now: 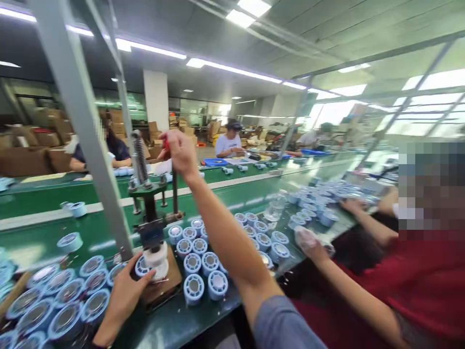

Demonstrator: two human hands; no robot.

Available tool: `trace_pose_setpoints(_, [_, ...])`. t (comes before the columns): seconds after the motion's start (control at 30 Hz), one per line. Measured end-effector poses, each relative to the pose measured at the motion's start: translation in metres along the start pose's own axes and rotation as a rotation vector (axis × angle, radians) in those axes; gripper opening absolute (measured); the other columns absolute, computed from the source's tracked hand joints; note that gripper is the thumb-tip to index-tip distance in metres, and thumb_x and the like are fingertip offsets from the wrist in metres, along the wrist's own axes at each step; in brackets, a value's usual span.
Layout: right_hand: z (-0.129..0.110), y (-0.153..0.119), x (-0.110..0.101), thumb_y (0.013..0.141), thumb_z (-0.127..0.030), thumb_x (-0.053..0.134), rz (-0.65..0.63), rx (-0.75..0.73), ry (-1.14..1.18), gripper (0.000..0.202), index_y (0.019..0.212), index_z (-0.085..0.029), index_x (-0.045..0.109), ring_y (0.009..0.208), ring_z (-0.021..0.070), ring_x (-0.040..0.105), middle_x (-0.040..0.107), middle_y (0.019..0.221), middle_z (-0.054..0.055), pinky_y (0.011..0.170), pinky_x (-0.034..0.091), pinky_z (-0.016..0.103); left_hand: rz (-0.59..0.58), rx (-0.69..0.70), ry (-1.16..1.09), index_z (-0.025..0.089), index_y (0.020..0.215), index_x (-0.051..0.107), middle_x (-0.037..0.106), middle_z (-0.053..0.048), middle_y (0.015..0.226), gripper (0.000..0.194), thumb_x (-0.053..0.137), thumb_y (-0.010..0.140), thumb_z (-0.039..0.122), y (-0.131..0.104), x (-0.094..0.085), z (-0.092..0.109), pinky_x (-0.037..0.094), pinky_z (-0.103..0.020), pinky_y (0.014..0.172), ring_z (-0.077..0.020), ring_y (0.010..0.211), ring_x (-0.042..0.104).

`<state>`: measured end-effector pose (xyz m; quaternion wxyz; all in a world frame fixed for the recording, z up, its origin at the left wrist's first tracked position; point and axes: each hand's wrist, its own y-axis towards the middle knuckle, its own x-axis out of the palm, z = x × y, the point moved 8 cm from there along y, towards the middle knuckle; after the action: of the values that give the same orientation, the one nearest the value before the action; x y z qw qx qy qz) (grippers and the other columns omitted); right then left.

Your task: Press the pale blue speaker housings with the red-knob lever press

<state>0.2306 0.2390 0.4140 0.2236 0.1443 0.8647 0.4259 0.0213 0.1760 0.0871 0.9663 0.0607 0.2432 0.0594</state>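
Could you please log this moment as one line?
left hand: fingers around blue part at press | right hand: raised, gripping lever | bench: more blue parts either side of press

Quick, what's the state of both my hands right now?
Left hand: closed around a light-blue round part at the press.
Right hand: raised, closed on the top of the upright lever.

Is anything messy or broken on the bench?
Little white bits are scattered on the green bench near its front edge, like crumbs beside the blue parts. Nothing looks clearly broken.
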Motion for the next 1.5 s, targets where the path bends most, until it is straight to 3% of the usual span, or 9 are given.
trace_pose_setpoints(0.17, [0.007,-0.01,0.013,0.093,-0.052,-0.004,0.072,-0.018,-0.039,0.089,0.098,0.005,0.064,0.048,-0.0066,0.06,0.062,0.067,-0.007,0.058,0.037,0.001,-0.147,0.024,-0.121,0.017,0.091,0.069,0.079,-0.011,0.092,0.06,0.075,0.052,0.062,0.019,0.041,-0.005,0.06,-0.045,0.082,-0.0362,0.092,0.073])
trace_pose_setpoints(0.4, [-0.033,-0.028,-0.02,0.104,-0.032,0.009,0.111,-0.036,-0.061,0.063,0.106,-0.002,0.064,0.069,-0.0024,0.068,0.067,0.081,-0.006,0.07,0.047,0.007,-0.118,-0.01,-0.018,0.018,0.105,0.063,0.077,-0.012,0.1,0.073,0.071,0.053,0.069,0.022,0.044,-0.042,0.057,-0.051,0.088,-0.0402,0.101,0.07])
trace_pose_setpoints(0.53, [-0.048,-0.149,-0.054,0.104,-0.029,0.033,0.128,-0.158,0.018,0.037,0.096,-0.016,0.067,0.088,0.008,0.069,0.07,0.093,0.0,0.082,0.057,0.019,-0.134,0.014,0.005,0.017,0.13,0.052,0.073,-0.014,0.112,0.092,0.068,0.057,0.071,0.027,0.056,-0.054,0.054,-0.052,0.094,-0.0396,0.108,0.067])
trace_pose_setpoints(0.73, [0.005,-0.369,-0.037,0.097,-0.033,0.042,0.215,-0.172,-0.101,0.033,0.071,-0.026,0.062,0.064,0.0225,0.067,0.057,0.06,0.003,0.072,0.058,0.05,-0.074,0.035,-0.135,0.015,0.142,0.043,0.065,-0.016,0.131,0.095,0.066,0.064,0.063,0.011,0.059,-0.046,0.045,-0.049,0.109,-0.0372,0.126,0.059])
trace_pose_setpoints(0.83, [-0.029,-0.34,-0.063,0.093,-0.014,0.046,0.322,-0.287,-0.114,0.025,0.093,-0.029,0.066,0.085,0.0221,0.068,0.064,0.083,0.005,0.086,0.056,0.051,-0.092,0.102,-0.226,0.015,0.148,0.035,0.056,-0.015,0.145,0.085,0.066,0.073,0.043,-0.004,0.057,-0.026,0.039,-0.045,0.114,-0.0315,0.134,0.052])
trace_pose_setpoints(0.93, [-0.052,-0.216,-0.073,0.089,-0.01,0.056,0.17,-0.375,-0.062,0.031,0.11,-0.03,0.066,0.105,0.0194,0.065,0.065,0.107,0.004,0.09,0.057,0.04,-0.092,0.124,-0.23,0.013,0.151,0.032,0.051,-0.016,0.149,0.084,0.067,0.076,0.03,-0.007,0.055,-0.018,0.037,-0.044,0.116,-0.0301,0.137,0.049])
trace_pose_setpoints(1.1, [-0.019,-0.078,-0.027,0.093,-0.025,0.048,0.031,-0.249,0.248,0.049,0.142,-0.022,0.045,0.107,0.0179,0.066,0.054,0.132,0.009,0.088,0.058,0.037,-0.075,0.151,-0.176,0.011,0.153,0.028,0.051,-0.017,0.149,0.087,0.068,0.075,0.018,-0.011,0.053,-0.019,0.037,-0.044,0.116,-0.029,0.136,0.051])
trace_pose_setpoints(1.3, [0.041,-0.247,0.028,0.093,-0.027,0.054,0.371,0.004,0.273,0.063,0.151,-0.027,0.028,0.133,0.0268,0.051,0.044,0.146,0.014,0.11,0.044,0.054,-0.115,0.277,0.008,0.012,0.153,0.03,0.055,-0.016,0.145,0.085,0.063,0.075,0.012,-0.02,0.042,-0.002,0.045,-0.041,0.111,-0.028,0.132,0.055])
trace_pose_setpoints(1.5, [0.115,-0.352,0.115,0.086,-0.041,0.064,0.06,0.429,0.152,0.085,0.154,-0.017,0.02,0.123,0.0316,0.061,0.056,0.136,0.02,0.101,0.051,0.051,-0.109,0.345,0.617,0.022,0.145,0.048,0.041,-0.011,0.157,0.073,0.054,0.074,0.005,-0.025,-0.004,-0.008,0.013,-0.059,0.124,-0.0328,0.151,0.024])
